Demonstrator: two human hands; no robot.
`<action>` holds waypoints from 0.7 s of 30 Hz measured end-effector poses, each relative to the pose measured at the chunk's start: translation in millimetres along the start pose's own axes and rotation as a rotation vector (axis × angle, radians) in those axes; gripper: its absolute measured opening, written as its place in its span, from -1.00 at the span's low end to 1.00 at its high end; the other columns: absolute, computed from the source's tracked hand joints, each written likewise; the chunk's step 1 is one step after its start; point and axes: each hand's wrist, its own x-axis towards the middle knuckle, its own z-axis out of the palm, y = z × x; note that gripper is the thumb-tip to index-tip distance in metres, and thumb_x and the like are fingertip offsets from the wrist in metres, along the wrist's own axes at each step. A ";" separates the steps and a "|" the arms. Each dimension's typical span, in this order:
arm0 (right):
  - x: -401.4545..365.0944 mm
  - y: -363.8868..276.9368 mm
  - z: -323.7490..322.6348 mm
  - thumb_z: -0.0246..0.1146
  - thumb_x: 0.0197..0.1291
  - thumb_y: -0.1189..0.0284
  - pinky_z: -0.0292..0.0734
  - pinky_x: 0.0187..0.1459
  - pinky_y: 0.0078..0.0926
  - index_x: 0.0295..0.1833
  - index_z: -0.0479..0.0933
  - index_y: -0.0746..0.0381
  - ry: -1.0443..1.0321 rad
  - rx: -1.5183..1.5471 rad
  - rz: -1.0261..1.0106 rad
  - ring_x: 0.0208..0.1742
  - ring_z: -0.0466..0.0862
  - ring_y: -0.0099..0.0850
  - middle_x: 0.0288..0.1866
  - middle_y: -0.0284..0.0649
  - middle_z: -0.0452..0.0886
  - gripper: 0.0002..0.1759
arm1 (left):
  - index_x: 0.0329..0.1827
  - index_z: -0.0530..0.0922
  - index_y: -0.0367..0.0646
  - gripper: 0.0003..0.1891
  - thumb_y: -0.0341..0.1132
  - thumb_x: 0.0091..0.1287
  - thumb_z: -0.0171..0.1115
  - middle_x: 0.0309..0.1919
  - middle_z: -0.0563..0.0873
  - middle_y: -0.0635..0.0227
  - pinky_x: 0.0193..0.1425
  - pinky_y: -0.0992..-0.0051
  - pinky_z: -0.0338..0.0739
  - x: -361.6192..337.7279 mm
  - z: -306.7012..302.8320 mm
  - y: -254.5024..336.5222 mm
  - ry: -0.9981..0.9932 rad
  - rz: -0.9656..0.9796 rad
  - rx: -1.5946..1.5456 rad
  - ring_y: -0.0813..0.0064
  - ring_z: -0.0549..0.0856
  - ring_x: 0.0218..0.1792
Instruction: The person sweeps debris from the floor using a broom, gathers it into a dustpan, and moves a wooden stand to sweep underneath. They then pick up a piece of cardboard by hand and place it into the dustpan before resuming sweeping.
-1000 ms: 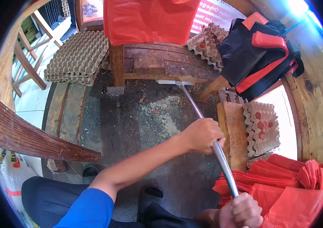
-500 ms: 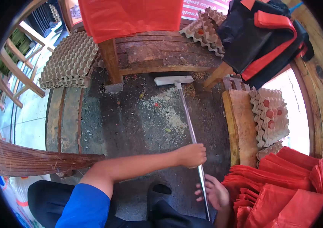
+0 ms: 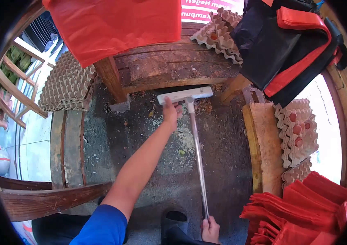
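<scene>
The dark floor (image 3: 226, 159) carries a long-handled floor tool (image 3: 196, 147), which extends from the person's lap to a point just short of the wooden platform (image 3: 177, 67). Its metal pole (image 3: 200, 171) is straight and smooth; it is judged stiff, probably hollow and light, and liable to slip or turn in a damp palm. The wide pale head (image 3: 200, 93) appears to be rigid plastic, and its weight would probably make the far end dip; the underside is hidden. The right hand (image 3: 210, 230) is closed around the pole's near end. The left hand (image 3: 171, 112) is at the head's near edge, left of the joint; whether it grips or merely touches cannot be told. Sound holds are judged to be the mid-pole and the joint, clear of the loose debris (image 3: 185, 141).
</scene>
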 end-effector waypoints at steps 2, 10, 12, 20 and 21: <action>-7.7 -8.5 -6.2 0.10 0.31 0.19 0.46 -0.41 -0.23 0.10 0.47 0.26 -0.058 -0.325 0.136 -0.19 0.62 -0.20 -0.21 0.11 0.58 -0.59 | 0.25 0.26 -0.23 -0.30 0.27 0.40 -0.24 0.09 0.53 0.09 0.18 0.19 0.51 14.2 -1.7 4.2 0.000 -0.005 -0.027 0.29 0.61 0.00; 98.8 -10.7 29.2 0.06 0.35 0.33 0.39 -0.48 -0.35 -0.29 0.41 0.30 -0.021 -0.150 -0.169 -0.56 0.53 -0.39 -0.62 -0.17 0.45 -0.75 | 0.27 0.34 -0.19 -0.38 0.18 0.44 -0.13 -0.02 0.58 0.26 0.01 0.42 0.50 -31.2 -38.2 0.8 -0.070 0.076 0.358 0.45 0.60 -0.03; 159.9 -44.8 45.4 0.02 0.37 0.34 0.37 -0.47 -0.28 -0.28 0.41 0.33 -0.057 -0.060 -0.183 -0.55 0.51 -0.28 -0.57 -0.11 0.46 -0.73 | 0.25 0.38 -0.18 -0.47 0.08 0.46 -0.09 -0.06 0.60 0.33 0.01 0.46 0.48 -72.0 -60.0 -11.1 -0.132 0.158 0.411 0.51 0.58 -0.02; 353.0 -180.7 87.1 -0.07 0.34 0.34 0.45 -0.03 0.03 0.33 0.26 0.28 0.021 -0.393 -0.603 -0.07 0.56 0.19 -0.10 0.24 0.58 -0.52 | 0.19 0.42 -0.21 -0.67 -0.36 0.40 0.06 0.02 0.57 0.31 0.16 0.45 0.42 -236.4 -68.5 25.6 -0.286 0.310 0.551 0.49 0.55 0.06; 341.2 -189.0 86.9 -0.07 0.34 0.34 0.45 -0.03 0.03 0.33 0.26 0.28 0.023 -0.395 -0.596 -0.07 0.56 0.19 -0.10 0.24 0.58 -0.52 | 0.18 0.44 -0.22 -0.68 -0.39 0.38 0.06 0.03 0.57 0.30 0.19 0.43 0.41 -249.0 -58.6 36.5 -0.353 0.362 0.554 0.47 0.54 0.09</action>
